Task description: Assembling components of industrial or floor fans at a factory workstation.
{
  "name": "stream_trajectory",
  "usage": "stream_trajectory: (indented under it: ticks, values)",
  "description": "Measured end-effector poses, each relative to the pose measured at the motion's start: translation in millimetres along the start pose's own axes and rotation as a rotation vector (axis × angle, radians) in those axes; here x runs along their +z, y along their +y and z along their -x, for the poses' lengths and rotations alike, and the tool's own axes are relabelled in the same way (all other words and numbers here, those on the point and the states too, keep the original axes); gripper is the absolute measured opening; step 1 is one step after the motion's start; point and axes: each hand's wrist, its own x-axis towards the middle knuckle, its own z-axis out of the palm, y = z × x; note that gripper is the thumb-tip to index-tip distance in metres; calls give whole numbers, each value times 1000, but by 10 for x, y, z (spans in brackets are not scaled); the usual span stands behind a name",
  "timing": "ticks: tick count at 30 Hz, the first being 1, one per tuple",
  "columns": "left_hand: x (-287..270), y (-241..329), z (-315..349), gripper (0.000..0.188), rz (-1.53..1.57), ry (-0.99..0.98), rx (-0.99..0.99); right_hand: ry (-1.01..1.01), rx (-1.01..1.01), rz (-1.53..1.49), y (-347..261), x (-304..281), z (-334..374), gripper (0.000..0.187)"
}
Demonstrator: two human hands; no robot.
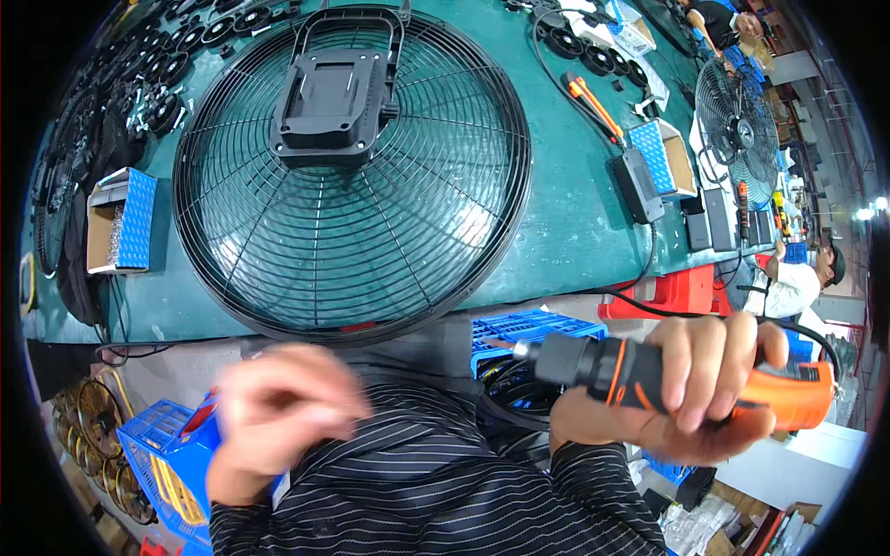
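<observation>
My right hand [709,385] is wrapped round an orange and black electric screwdriver [640,371]. The tool lies nearly level, its bit pointing left, with a cable at its rear end. Over my lap, just off the table's front edge, is my left hand [287,394]. Its fingers look curled but are smeared by motion, so whether it holds something cannot be made out. In front of me a large round black fan with a wire guard [315,250] lies flat on the green table. A black boxy housing [332,102] with a bracket sits on top of the guard.
A blue-and-white box of small screws [119,222] stands left of the fan. To the right are another small box [663,157], a black power adapter [637,185] and an orange-handled tool [593,107]. Black round parts crowd the far left. Blue crates [167,445] stand below; people work at right.
</observation>
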Motion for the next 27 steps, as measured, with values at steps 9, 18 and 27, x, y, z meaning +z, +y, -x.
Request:
stream_trajectory:
  ticks: [9, 18, 27]
  values:
    - [565, -909, -211, 19, 1046, -90, -534, 95, -13, -74, 133, 30, 230, 37]
    - [641, -875, -329, 22, 1045, -8, -647, 90, -47, -8, 154, -31, 301, 34]
    - [714, -887, -410, 24, 1020, 116, -762, -52, -25, 104, 195, -34, 311, 36]
